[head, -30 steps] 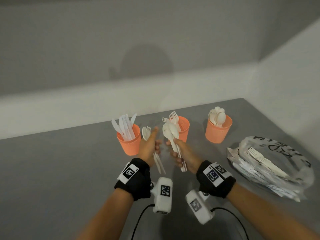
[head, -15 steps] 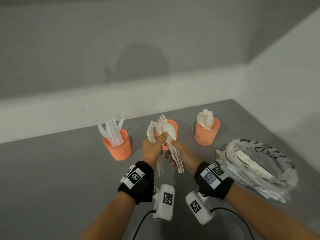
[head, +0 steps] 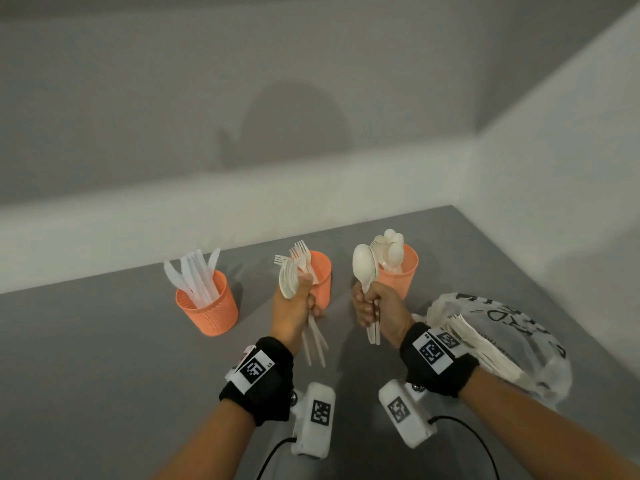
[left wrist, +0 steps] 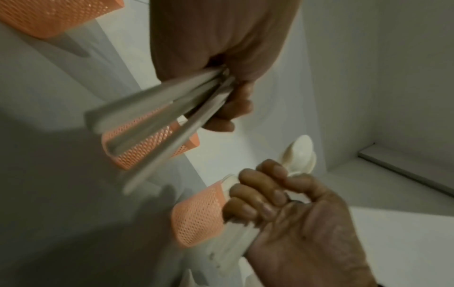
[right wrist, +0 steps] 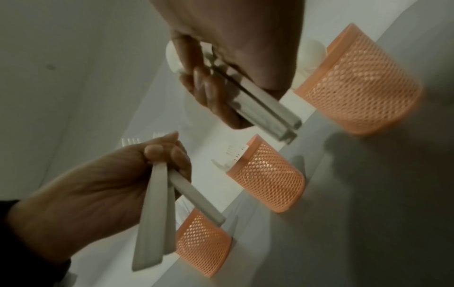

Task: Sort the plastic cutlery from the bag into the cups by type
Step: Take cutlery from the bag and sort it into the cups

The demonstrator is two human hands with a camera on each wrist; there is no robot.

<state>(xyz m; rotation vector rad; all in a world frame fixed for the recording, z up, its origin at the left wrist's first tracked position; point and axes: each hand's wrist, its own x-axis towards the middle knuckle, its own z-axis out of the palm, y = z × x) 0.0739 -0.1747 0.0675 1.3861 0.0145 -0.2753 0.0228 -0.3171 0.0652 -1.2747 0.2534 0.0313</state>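
Note:
Three orange mesh cups stand in a row: knives in the left cup [head: 207, 308], forks in the middle cup [head: 320, 275], spoons in the right cup [head: 403, 275]. My left hand [head: 296, 304] grips a bunch of white forks [head: 289, 280] upright, just in front of the fork cup. My right hand [head: 374, 306] grips a few white spoons [head: 364, 266] by their handles, close to the spoon cup's near left side. The wrist views show fork handles [left wrist: 157, 116] fanning out below my left hand [left wrist: 216, 48] and spoon handles [right wrist: 266, 108] below my right hand [right wrist: 233, 58].
A clear plastic bag [head: 512, 344] with more white cutlery lies on the grey table [head: 104, 358] to my right. White walls meet in a corner behind the cups. Cables run from the wrist cameras toward me.
My hands, together over one mixed bundle before, have drawn apart: the left keeps the forks, the right took the spoons rightward toward the spoon cup.

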